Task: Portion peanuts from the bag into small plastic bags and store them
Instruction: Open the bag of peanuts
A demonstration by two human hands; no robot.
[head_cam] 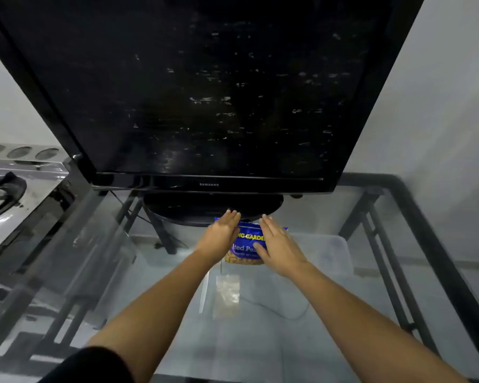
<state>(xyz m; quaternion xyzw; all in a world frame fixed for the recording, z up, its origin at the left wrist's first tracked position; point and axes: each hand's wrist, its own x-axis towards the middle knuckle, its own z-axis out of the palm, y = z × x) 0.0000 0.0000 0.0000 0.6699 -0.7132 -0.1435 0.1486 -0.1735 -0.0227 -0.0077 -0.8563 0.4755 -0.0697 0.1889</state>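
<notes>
A blue peanut bag (248, 244) with a clear window showing peanuts stands on the glass table (288, 341), just in front of the television's base. My left hand (221, 234) lies flat against the bag's left side, fingers straight. On the bag's right side rests my right hand (278, 246), its thumb across the front. Neither hand has its fingers curled around the bag. A small stack of clear plastic bags (227, 295) lies on the glass a little nearer to me.
A large black television (205, 92) on an oval base (213, 207) fills the far side of the table. A gas stove (9, 194) stands at the left. A translucent lidded box (327, 252) shows beneath the glass. Black metal frame bars (437, 258) run along the right edge.
</notes>
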